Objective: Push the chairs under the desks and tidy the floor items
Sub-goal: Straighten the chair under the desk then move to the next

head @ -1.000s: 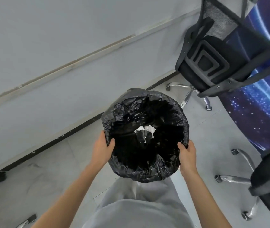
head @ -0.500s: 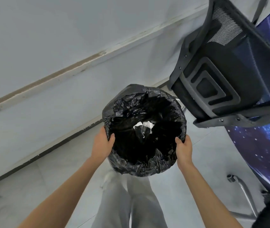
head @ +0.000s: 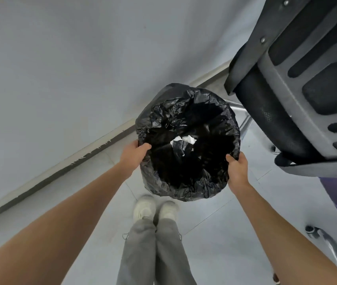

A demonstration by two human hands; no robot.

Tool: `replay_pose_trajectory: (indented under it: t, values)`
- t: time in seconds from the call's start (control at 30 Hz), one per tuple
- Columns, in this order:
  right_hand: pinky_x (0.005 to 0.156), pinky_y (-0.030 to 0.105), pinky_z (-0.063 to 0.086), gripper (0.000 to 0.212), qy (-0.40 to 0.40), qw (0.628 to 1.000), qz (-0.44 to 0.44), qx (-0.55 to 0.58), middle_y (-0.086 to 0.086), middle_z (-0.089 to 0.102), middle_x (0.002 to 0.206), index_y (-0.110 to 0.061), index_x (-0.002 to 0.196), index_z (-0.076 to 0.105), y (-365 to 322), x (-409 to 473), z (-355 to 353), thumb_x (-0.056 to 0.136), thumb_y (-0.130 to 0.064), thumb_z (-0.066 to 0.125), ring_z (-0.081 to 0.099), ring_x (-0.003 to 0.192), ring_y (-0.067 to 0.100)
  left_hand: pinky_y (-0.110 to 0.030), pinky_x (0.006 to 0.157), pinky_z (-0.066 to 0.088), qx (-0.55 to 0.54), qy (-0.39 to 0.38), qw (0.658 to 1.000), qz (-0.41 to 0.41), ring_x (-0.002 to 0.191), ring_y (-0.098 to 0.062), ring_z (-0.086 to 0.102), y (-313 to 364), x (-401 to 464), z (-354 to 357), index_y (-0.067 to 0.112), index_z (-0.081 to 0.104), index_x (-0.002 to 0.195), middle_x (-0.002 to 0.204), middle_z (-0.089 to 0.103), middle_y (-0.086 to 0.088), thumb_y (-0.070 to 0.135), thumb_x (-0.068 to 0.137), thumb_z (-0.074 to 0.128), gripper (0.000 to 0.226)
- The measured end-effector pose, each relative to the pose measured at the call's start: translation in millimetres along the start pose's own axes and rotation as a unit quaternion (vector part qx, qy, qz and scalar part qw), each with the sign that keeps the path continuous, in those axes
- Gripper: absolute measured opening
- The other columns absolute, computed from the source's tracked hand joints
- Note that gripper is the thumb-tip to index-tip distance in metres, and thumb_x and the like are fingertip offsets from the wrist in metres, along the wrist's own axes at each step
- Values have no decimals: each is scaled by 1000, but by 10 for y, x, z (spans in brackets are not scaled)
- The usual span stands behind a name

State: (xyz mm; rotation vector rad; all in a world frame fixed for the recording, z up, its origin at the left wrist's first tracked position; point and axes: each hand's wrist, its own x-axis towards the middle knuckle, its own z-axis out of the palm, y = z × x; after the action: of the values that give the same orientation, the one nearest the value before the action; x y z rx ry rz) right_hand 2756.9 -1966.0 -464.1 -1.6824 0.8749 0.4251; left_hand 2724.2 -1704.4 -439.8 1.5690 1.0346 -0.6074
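Between the two hands hangs a bin (head: 188,140), lined with a crinkled black bag folded over its rim, held out in front of the person above the pale floor (head: 221,239). The left hand (head: 131,154) grips the rim on its side, thumb hooked over the edge into the opening and the other fingers curled out of sight under the plastic. The right hand (head: 237,168) grips the opposite side the same way, thumb on the rim, fingers wrapped below. Deep inside the bin, between the hands, lies a scrap of white paper (head: 185,140). Just beyond the right hand, and close beside the bin, looms the dark back of a chair (head: 299,87); whether it touches the bin cannot be told. Beyond the left hand a grey wall (head: 71,64) meets the floor along a dark baseboard. Below the bin, nearer the body than both hands, stand two pale shoes (head: 155,210) under grey trousers.
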Motion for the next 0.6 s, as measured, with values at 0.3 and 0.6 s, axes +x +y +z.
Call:
replay_pose_trajectory:
  t: [0.3, 0.6]
  values:
    - [99, 49, 43, 37, 58, 997, 46, 11, 11, 52, 124, -16, 123, 48, 545, 897, 479, 86, -13, 46, 53, 109, 30, -34, 86, 41, -103, 19, 994, -24, 93, -17, 51, -72, 893, 261, 11, 43, 110, 107, 49, -6, 15, 88, 51, 23]
    - [102, 44, 39, 34, 97, 992, 63, 40, 13, 52, 122, -10, 127, 42, 829, 1283, 856, 94, -10, 41, 48, 115, 34, -41, 82, 46, -55, -69, 992, -93, 106, -35, 53, -138, 1369, 573, 24, 27, 135, 119, 43, -4, 17, 91, 47, 49]
